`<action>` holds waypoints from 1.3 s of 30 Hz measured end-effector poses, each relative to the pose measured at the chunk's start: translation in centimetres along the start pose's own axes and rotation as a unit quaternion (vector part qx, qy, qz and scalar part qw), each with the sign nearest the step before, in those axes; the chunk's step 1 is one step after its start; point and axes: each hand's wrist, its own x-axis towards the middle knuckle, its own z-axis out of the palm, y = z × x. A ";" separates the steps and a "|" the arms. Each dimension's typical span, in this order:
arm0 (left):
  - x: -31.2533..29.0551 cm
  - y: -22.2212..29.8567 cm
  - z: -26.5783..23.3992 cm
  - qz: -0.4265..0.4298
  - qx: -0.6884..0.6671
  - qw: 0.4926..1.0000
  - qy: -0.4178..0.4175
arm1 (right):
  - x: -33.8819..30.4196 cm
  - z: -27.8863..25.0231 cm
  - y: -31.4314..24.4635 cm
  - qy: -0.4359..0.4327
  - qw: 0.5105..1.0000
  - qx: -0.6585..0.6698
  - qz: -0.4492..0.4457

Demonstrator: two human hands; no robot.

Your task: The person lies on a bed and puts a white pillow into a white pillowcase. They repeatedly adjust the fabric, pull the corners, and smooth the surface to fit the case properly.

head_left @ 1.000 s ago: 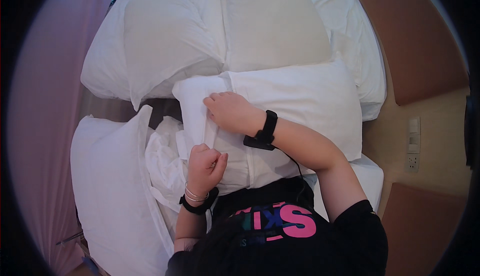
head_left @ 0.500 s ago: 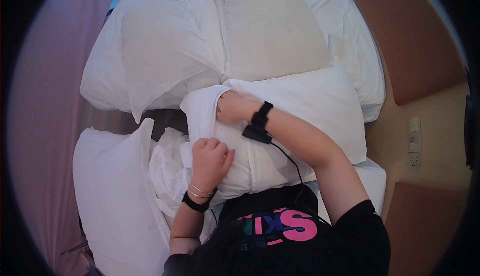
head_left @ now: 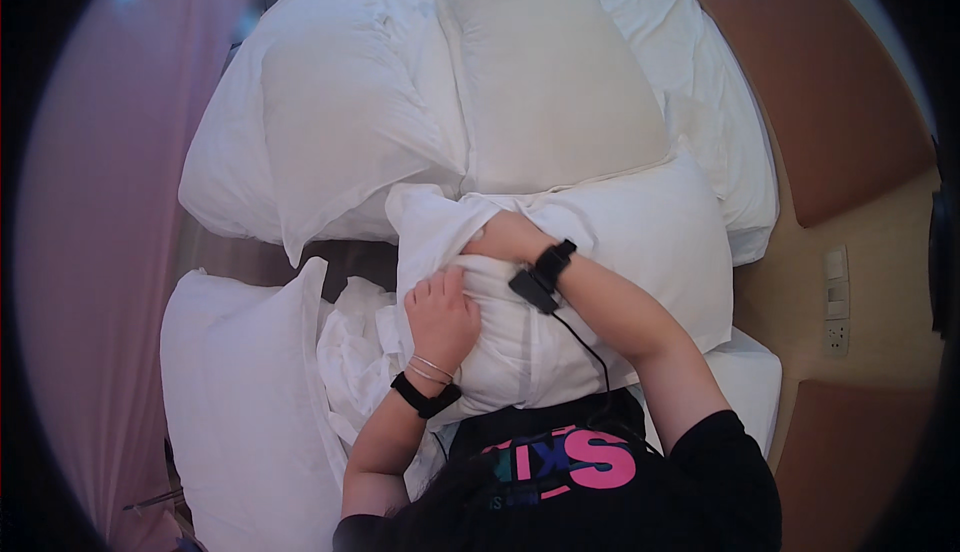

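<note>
Across the front of my body lies a pillow in a white pillowcase (head_left: 640, 242), its open end toward the left. My right hand (head_left: 505, 239) reaches into the opening, the fingers partly hidden by the flap, which they appear to grip. Just below it, my left hand (head_left: 442, 317) is curled closed on the pillowcase's near edge. Wrinkled fabric bunches between the two hands. Each wrist wears a black band, and a small black box with a cable hangs from the right one.
Two white pillows (head_left: 555, 77) lie on the white bed beyond my hands. Another pillow (head_left: 240, 382) stands at the left beside crumpled white cloth (head_left: 355, 337). A pink curtain (head_left: 100, 252) hangs at far left. Brown wall panels (head_left: 810, 82) and a socket plate (head_left: 836, 297) are on the right.
My right hand has gone a bit to the right and down, drawing the flap with it. My left hand has shifted slightly right onto the edge. The whole view has shifted a little.
</note>
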 end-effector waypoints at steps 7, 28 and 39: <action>4.3 -0.7 -2.1 -0.043 -0.058 0.997 0.033 | -8.7 -3.6 -6.3 0.106 0.984 -0.091 0.107; 11.4 -0.7 4.3 -0.113 -0.176 0.962 -0.174 | -23.1 -5.3 -10.7 0.218 0.971 -0.095 0.028; 0.5 -0.3 -3.1 -0.098 -0.212 0.962 -0.138 | -20.7 -5.7 -5.8 0.303 0.950 0.026 0.072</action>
